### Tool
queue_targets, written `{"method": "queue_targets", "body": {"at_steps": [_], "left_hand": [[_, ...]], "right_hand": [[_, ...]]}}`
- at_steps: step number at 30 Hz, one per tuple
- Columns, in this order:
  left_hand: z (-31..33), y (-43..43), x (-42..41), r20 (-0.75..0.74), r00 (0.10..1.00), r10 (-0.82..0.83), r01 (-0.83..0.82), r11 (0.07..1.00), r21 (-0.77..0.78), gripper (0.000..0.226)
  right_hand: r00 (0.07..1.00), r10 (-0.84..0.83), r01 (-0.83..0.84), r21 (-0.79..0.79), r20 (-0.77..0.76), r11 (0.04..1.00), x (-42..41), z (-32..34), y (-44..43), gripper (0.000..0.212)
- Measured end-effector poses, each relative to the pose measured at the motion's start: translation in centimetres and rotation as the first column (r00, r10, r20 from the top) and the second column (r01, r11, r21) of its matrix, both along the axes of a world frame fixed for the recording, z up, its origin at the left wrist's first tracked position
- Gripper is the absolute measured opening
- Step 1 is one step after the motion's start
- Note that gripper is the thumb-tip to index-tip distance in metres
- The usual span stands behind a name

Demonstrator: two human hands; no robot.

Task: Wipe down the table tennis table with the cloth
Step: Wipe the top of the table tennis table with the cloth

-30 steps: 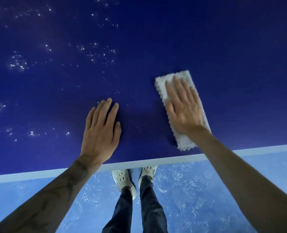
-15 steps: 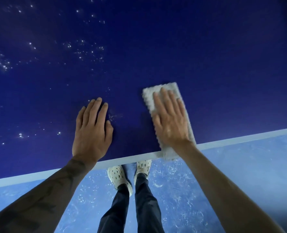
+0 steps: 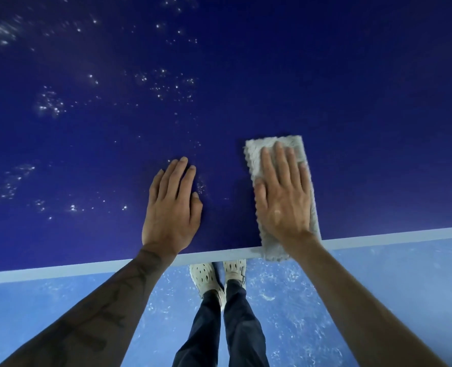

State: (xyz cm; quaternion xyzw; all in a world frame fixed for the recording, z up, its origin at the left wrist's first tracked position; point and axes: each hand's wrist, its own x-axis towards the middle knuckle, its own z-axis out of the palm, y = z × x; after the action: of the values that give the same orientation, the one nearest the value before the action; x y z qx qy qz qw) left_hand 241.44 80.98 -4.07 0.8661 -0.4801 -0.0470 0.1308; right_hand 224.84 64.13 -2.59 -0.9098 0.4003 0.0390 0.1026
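Note:
The dark blue table tennis table (image 3: 351,102) fills the upper view, its white edge line (image 3: 391,238) running across near me. A folded grey cloth (image 3: 275,145) lies flat on the table, its near end hanging slightly over the white edge. My right hand (image 3: 283,200) presses flat on the cloth with straight fingers. My left hand (image 3: 172,207) rests flat on the bare table surface to the left of the cloth, holding nothing. White specks and droplets (image 3: 166,86) dot the table left and above my left hand.
Below the table edge lies a light blue speckled floor (image 3: 378,300). My legs in dark trousers (image 3: 219,327) and pale perforated shoes (image 3: 206,276) stand right against the table edge.
My right hand has drawn the cloth toward me until its near end overhangs the white edge. My left hand has stayed flat on the table.

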Motion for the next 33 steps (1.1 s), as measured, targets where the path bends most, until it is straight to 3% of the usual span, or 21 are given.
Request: {"method": "queue_targets", "body": {"at_steps": [5,11,15,20,24,26,29,33], "left_hand": [[0.3,0.5,0.3,-0.04,0.999,0.021,-0.022,0.999,-0.023,0.051],[2.1,4.8,4.7,-0.053,0.988,0.147,-0.147,0.989,0.017,0.051],[2.4,6.5,10.1,-0.047,0.987,0.155,-0.152,0.986,0.063,0.052],[1.3,7.7,14.9,-0.042,0.997,0.06,-0.058,0.997,0.043,0.05],[0.7,8.4,15.5,-0.035,0.999,0.014,-0.013,1.0,0.009,0.051],[0.8,8.4,15.6,-0.047,0.999,0.011,-0.011,1.0,0.005,0.051],[0.9,8.5,15.7,-0.06,0.998,0.014,-0.014,1.0,-0.001,0.051],[0.5,8.5,15.9,-0.038,0.999,0.005,-0.005,1.0,-0.006,0.051]], "right_hand": [[0.995,-0.078,0.077,0.021,0.058,0.997,6.2,0.2,2.0,0.065],[0.975,0.223,-0.223,0.043,0.023,0.974,5.6,0.2,6.1,0.063],[1.0,0.015,-0.015,-0.001,-0.027,1.0,5.2,0.5,4.0,0.064],[0.988,-0.145,0.144,0.01,0.045,0.989,14.0,0.2,6.6,0.065],[0.995,0.093,-0.093,0.009,0.039,0.996,16.4,0.0,14.5,0.064],[0.991,0.136,-0.136,0.025,0.013,0.99,14.5,0.1,15.4,0.063],[0.996,-0.051,0.05,-0.011,-0.078,0.999,12.0,0.5,13.1,0.064],[0.962,-0.273,0.273,-0.014,-0.005,0.962,16.6,0.3,12.1,0.065]]}}
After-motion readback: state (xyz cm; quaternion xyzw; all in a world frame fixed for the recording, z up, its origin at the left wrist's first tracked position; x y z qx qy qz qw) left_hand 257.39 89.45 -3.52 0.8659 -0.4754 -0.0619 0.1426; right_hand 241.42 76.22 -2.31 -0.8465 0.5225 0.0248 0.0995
